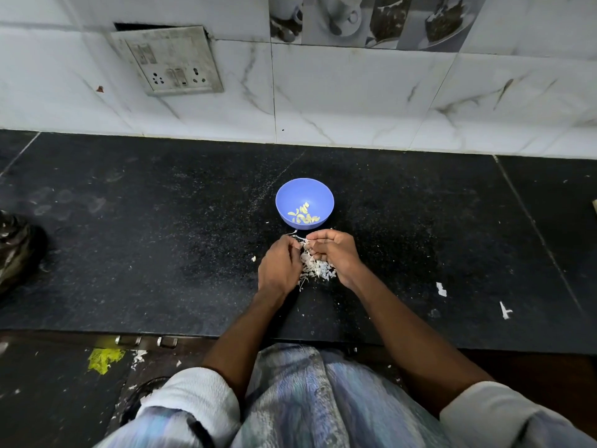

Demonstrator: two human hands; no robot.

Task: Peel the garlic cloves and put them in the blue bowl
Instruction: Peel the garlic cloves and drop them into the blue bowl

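Both hands, left hand point(280, 265) and right hand point(334, 253), curl their fingers around a garlic piece point(303, 243) above the peel pile point(315, 268). Peeled cloves point(303, 215) lie in the blue bowl point(290, 195) on the dark surface point(161, 253).

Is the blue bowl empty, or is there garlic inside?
Not empty. The blue bowl stands upright with a few peeled garlic cloves lying on its bottom.

You are standing at the black counter point(129, 253), working just in front of the blue bowl point(304, 192), which is holding several peeled garlic cloves point(303, 215). Your left hand point(279, 265) and right hand point(334, 252) are meeting over a pile of white garlic skins point(318, 270) just nearer you than the bowl, fingers point(315, 236) curling and pinching something small between them, mostly hidden.
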